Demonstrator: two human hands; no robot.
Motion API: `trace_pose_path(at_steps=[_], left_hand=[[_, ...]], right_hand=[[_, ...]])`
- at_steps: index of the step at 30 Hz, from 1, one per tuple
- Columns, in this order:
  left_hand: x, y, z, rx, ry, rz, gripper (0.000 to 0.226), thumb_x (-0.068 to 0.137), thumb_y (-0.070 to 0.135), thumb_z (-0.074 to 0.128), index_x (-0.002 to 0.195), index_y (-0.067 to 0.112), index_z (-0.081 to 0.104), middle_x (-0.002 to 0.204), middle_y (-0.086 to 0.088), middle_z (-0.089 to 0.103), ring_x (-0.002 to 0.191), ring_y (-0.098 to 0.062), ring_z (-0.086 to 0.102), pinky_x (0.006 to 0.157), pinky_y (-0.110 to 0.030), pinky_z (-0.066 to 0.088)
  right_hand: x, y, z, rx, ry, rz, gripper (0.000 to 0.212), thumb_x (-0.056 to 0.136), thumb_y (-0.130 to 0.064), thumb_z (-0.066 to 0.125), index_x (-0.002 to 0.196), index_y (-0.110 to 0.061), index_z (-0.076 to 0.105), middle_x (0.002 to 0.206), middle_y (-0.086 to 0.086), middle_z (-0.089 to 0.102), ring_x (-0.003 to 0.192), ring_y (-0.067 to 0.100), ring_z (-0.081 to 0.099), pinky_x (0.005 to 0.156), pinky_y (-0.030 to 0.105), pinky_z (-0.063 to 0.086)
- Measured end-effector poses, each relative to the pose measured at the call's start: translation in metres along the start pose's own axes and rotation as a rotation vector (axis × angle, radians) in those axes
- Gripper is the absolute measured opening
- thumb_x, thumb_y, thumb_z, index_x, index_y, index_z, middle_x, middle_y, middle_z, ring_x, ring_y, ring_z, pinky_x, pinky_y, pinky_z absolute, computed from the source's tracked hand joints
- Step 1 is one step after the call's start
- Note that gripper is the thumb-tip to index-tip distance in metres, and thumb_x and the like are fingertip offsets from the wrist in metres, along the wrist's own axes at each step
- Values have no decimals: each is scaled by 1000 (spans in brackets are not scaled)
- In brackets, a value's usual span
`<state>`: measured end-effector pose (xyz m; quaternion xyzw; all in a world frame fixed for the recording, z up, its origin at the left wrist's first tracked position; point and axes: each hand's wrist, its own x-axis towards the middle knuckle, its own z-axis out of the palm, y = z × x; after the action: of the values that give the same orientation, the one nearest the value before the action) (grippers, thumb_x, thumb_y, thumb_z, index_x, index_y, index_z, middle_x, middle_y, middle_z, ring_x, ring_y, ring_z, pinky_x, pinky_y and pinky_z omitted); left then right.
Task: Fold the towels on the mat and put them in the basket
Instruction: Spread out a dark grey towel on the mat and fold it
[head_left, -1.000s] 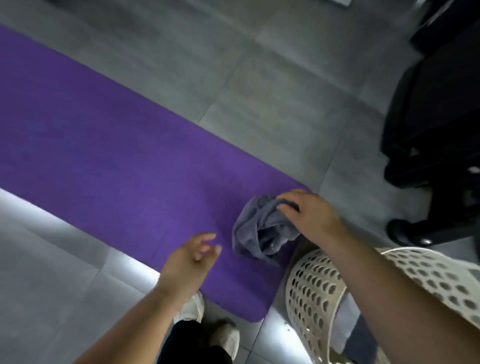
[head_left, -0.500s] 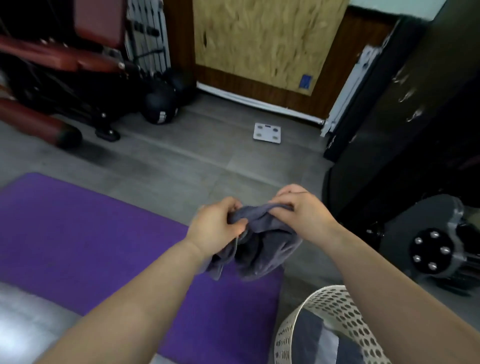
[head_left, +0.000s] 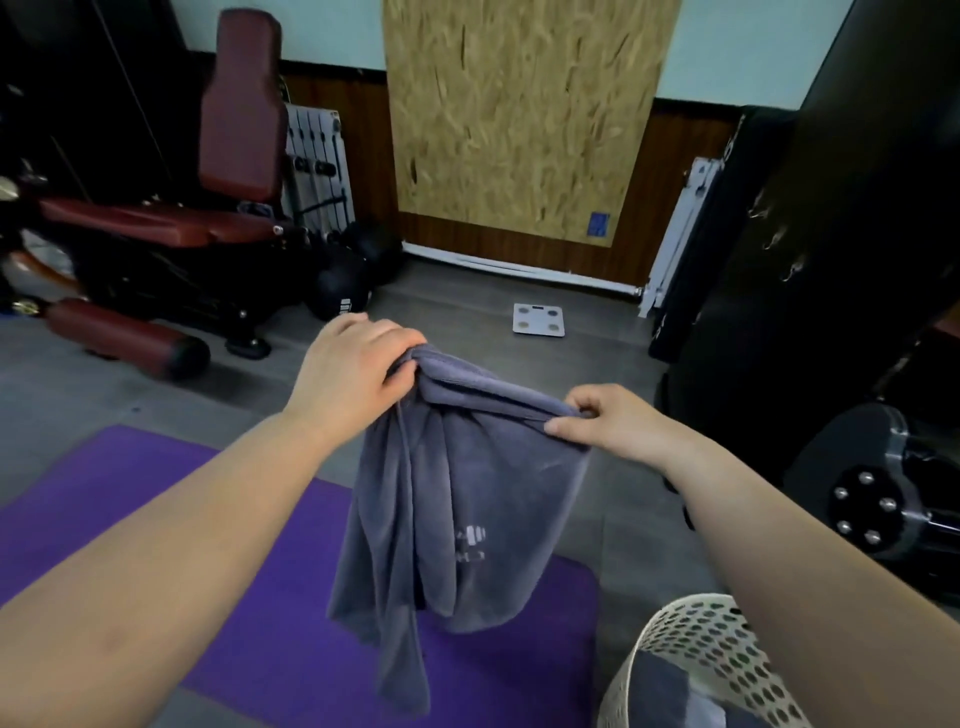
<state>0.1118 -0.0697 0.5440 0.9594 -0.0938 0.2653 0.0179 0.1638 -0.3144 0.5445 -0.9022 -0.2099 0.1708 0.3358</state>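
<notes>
A grey towel (head_left: 457, 499) with a small white logo hangs in the air above the purple mat (head_left: 218, 597). My left hand (head_left: 353, 374) grips its bunched upper left edge. My right hand (head_left: 618, 423) pinches the upper right edge, so the top edge stretches between both hands. The rest of the towel droops in loose folds toward the mat. A white perforated basket (head_left: 691, 654) stands at the lower right, beside the mat's end, with folded grey cloth (head_left: 660, 691) inside; my right forearm covers part of its rim.
A red padded weight bench (head_left: 156, 218) and dark medicine balls (head_left: 343, 296) stand at the back left. A white bathroom scale (head_left: 538, 320) lies on the grey floor by the wall. Black gym equipment (head_left: 831, 338) with a metal wheel (head_left: 862, 509) fills the right side.
The towel was lifted off the mat by my right hand, then my left hand took hold too. Both hands have moved apart and upward, spreading the towel. The view tilted up.
</notes>
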Motion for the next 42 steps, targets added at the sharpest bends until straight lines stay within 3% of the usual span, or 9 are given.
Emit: trace_pose_path(at_steps=[5,9,17,20,24,28,32,38,42], left_hand=[[-14,-70,13,-175,-64,-171,42,76,27,36,91,5,68,78,-13,68,72,-33,65,76,-36,46],[-17,-137,16,-387,-89,-334,24,88,12,51,110,10,62,103,-6,62,97,-25,56,80,-27,36],[-15,-231,30,-763,-188,-400,50,79,3,66,125,13,50,114,-1,51,98,-13,52,83,-14,32],[-11,-212,29,-1027,-281,-286,51,72,12,76,114,24,49,105,6,55,90,6,54,81,-7,37],[-8,-188,41,-1139,-281,-269,26,69,20,72,83,29,52,84,15,57,70,15,53,71,-2,38],[-16,-189,44,-1026,-173,-328,17,77,6,63,81,20,56,77,6,58,71,-1,54,64,-5,36],[-27,-205,50,-585,-317,-313,29,83,7,51,109,16,60,112,-5,61,106,-25,54,81,-28,40],[-73,-257,77,-280,-527,-677,24,90,9,41,102,12,62,118,-17,59,108,-34,54,84,-34,43],[-95,-269,88,-648,-503,-839,15,87,1,51,89,3,66,95,-14,70,96,-26,64,76,-29,43]], right_hand=[[33,-41,22,11,-215,22,22,82,-23,66,66,-23,51,66,-8,49,63,6,45,61,21,34],[76,-71,59,-248,-293,147,19,84,-26,62,71,-30,49,69,-12,49,70,9,48,57,19,37],[137,-156,93,37,95,13,12,88,-18,56,80,-14,64,79,2,59,77,9,51,70,23,40],[151,-184,112,-140,-23,2,10,85,-19,60,76,-22,61,77,-4,59,72,4,51,61,12,39],[166,-203,130,15,35,34,18,83,-17,61,65,-18,61,46,-15,51,48,-4,44,45,9,31],[167,-214,133,61,49,61,29,83,-14,61,55,-22,59,48,-11,51,46,-3,43,43,10,32],[158,-210,138,-10,34,121,14,84,-17,60,71,-20,67,64,-5,58,59,2,49,47,7,36],[133,-194,125,-52,162,177,18,84,-16,61,87,-2,71,80,8,62,76,13,52,67,25,40],[118,-185,112,-55,122,201,16,84,-17,61,70,-13,68,76,4,64,76,13,54,72,28,43]])
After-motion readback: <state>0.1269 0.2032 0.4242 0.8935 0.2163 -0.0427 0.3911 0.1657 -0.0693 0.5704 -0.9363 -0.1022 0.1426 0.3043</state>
